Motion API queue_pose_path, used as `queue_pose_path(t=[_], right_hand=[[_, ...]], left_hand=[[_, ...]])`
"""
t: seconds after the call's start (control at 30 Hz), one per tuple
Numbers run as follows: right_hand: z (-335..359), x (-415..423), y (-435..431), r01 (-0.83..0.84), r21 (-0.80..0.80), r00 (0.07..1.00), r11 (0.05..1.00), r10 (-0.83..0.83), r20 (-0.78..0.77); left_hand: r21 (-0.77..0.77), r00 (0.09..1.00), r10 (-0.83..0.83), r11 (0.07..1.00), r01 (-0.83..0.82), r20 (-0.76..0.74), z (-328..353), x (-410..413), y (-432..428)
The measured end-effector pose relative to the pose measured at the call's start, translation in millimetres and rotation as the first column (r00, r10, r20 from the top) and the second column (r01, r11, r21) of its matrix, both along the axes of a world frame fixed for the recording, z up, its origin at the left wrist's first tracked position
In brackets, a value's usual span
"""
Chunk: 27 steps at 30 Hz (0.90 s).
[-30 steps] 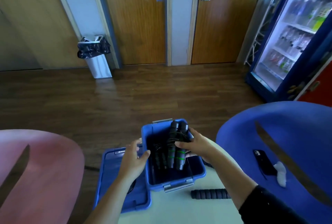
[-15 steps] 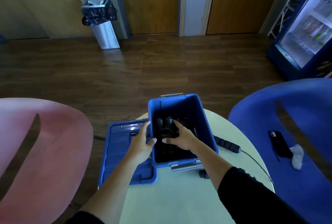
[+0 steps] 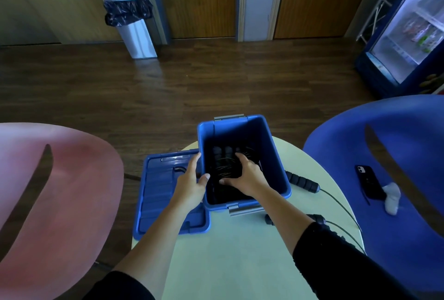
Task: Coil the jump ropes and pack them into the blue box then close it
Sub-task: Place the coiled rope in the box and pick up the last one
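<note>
Inside the blue box (image 3: 276, 174), which stood on the round table (image 3: 240, 246), a coiled jump rope (image 3: 222, 164) lay on the bottom, and the right hand (image 3: 247, 176) pressed down on it with spread fingers. The left hand (image 3: 191, 180) gripped the left wall of the box. Packing seemed partly done: another jump rope (image 3: 301, 180) lay uncoiled on the table just right of the box, and the lid (image 3: 158, 194) lay off at its left. Farther right of the box, a phone (image 3: 368, 182) rested on a blue chair (image 3: 396, 136); nothing blocked the lid.
</note>
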State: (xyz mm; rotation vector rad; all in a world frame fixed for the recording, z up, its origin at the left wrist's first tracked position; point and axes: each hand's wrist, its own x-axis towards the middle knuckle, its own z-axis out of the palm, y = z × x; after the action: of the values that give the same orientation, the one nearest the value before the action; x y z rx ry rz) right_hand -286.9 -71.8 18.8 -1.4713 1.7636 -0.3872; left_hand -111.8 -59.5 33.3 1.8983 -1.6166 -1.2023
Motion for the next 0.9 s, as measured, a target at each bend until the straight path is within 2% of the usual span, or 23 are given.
queue_pose_path(t=[0.4, 0.5, 0.6, 0.7, 0.8, 0.9], right_hand=[[4, -2, 4, 0.005, -0.005, 0.998, 1.0, -0.005, -0.062], [13, -9, 12, 0.02, -0.047, 0.999, 0.999, -0.022, -0.05], [25, -22, 23, 0.047, -0.097, 0.998, 0.994, -0.049, -0.025], [39, -44, 36, 0.129, -0.165, 0.991, 0.978, -0.124, 0.043], [48, -74, 53, 0.277, -0.275, 0.959, 0.921, -0.247, 0.141], [48, -110, 72, 0.405, -0.318, 0.914, 0.857, -0.365, 0.179]], left_hand=[[0.015, 1.0, -0.01, 1.0, 0.009, 0.016, 5, 1, 7], [-0.066, 0.996, -0.011, 0.998, 0.016, 0.084, 14, -5, 16], [-0.209, 0.992, 0.074, 0.976, -0.053, 0.098, 28, -17, 29], [-0.267, 0.996, 0.08, 0.961, -0.068, 0.032, 39, -35, 46], [-0.228, 0.998, 0.042, 0.972, -0.05, -0.039, 41, -61, 68], [-0.196, 0.998, -0.042, 0.98, 0.033, -0.039, 34, -91, 91]])
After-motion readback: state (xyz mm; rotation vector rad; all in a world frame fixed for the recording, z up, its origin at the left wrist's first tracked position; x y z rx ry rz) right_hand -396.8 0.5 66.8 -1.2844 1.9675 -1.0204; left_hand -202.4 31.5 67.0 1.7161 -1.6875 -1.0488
